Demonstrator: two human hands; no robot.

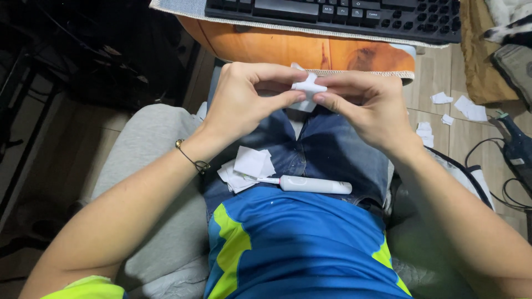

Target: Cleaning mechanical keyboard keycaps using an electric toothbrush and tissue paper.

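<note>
Seated person: left hand (244, 102) and right hand (368, 108) meet above the lap, both pinching closed on one small white crumpled tissue piece (308, 87) just below the desk edge (310, 52), while a white electric toothbrush (310, 184) lies across flat tissue squares (246, 169) on the jeans.

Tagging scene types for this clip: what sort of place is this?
Probably a home desk or computer corner. A black keyboard sits on a wooden desk, cables trail over a wood-look floor littered with paper scraps, and the person sits in jeans.
</note>
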